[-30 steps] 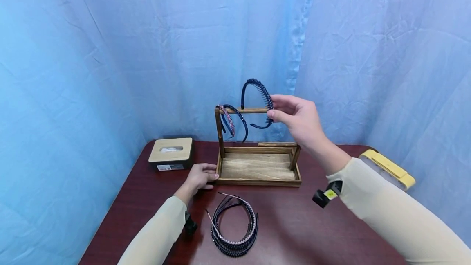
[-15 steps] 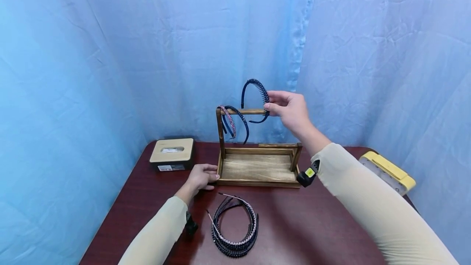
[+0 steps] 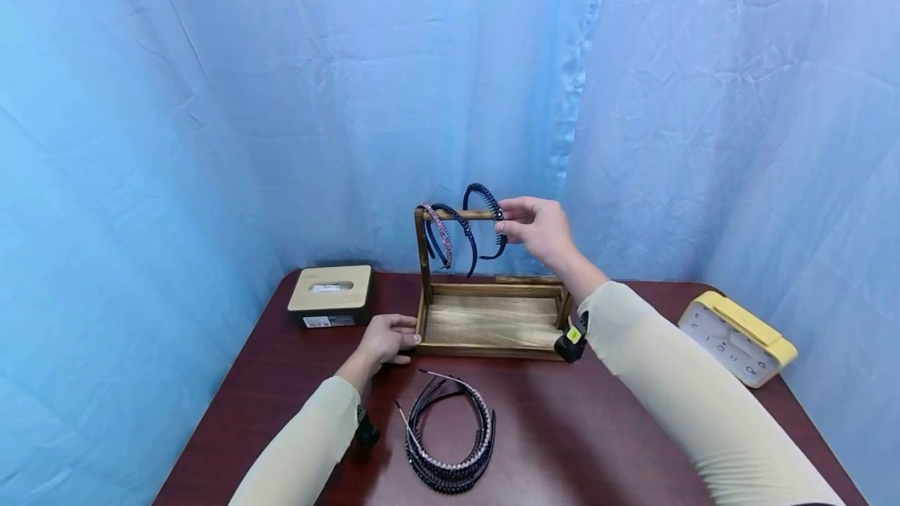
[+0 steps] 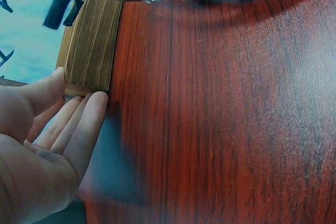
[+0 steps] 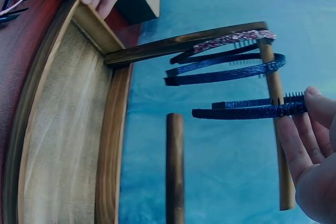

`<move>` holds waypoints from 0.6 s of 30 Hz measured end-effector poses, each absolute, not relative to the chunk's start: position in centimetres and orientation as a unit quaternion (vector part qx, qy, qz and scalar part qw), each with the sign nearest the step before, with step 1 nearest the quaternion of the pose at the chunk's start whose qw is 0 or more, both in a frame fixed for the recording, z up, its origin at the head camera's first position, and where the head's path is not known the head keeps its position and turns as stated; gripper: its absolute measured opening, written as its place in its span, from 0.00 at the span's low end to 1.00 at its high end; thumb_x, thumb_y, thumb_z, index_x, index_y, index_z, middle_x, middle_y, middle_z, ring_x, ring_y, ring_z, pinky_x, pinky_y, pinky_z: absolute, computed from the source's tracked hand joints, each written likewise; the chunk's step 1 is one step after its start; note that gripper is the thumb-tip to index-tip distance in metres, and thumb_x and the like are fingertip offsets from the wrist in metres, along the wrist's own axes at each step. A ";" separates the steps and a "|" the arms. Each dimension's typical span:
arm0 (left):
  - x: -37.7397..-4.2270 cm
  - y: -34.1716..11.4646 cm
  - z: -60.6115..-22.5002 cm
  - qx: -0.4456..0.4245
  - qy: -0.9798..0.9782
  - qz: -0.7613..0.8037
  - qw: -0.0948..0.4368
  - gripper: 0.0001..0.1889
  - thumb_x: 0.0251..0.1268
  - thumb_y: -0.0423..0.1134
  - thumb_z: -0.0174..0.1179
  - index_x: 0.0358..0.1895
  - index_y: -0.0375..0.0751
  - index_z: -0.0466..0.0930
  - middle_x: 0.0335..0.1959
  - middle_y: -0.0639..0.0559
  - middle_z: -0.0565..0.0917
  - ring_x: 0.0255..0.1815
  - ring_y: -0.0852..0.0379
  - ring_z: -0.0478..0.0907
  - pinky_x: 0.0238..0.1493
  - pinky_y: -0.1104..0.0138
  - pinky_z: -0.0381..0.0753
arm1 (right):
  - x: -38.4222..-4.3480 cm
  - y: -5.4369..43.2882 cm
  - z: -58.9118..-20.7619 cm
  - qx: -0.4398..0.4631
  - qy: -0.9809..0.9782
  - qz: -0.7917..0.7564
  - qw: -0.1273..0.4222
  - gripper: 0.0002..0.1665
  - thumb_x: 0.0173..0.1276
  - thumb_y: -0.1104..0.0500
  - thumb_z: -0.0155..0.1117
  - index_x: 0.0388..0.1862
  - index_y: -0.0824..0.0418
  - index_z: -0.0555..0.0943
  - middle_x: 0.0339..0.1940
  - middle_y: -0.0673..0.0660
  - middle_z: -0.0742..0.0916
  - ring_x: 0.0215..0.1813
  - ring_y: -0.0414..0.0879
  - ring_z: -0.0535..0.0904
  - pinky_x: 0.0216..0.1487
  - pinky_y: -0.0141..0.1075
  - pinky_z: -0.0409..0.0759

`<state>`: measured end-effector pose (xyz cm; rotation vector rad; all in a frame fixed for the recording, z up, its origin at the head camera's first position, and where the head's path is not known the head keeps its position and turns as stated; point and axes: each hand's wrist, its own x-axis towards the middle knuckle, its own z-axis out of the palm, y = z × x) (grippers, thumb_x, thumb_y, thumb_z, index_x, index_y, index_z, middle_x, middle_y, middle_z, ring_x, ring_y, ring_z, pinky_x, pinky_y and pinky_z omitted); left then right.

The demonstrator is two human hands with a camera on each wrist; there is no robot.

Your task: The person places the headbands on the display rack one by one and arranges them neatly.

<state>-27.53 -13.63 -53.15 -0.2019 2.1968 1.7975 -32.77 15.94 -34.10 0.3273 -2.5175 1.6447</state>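
A white label (image 3: 317,322) on the tissue box (image 3: 327,301), beyond the left hand (image 3: 383,340), has print too small to read; the yellow clock (image 3: 738,338), to the right of the right hand (image 3: 540,229), shows marks too blurred to make out. Compared with half a second ago, the right hand and the dark headband (image 5: 247,113) are lower, and more of the clock's face shows. The headband is just left of the right hand, pinched between thumb and fingers, straddling the rail (image 5: 286,182); contact is unclear. The left hand grips the near-left corner of the wooden rack (image 3: 492,350).
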 end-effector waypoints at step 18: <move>-27.5 -13.2 -53.3 -0.066 0.768 0.620 0.143 0.24 0.67 0.28 0.67 0.67 0.35 0.78 0.61 0.33 0.83 0.55 0.44 0.86 0.40 0.50 0.90 | -33.7 14.1 -36.9 0.095 -0.851 0.516 0.039 0.22 0.69 0.62 0.73 0.61 0.59 0.84 0.50 0.58 0.88 0.49 0.52 0.87 0.47 0.45 0.89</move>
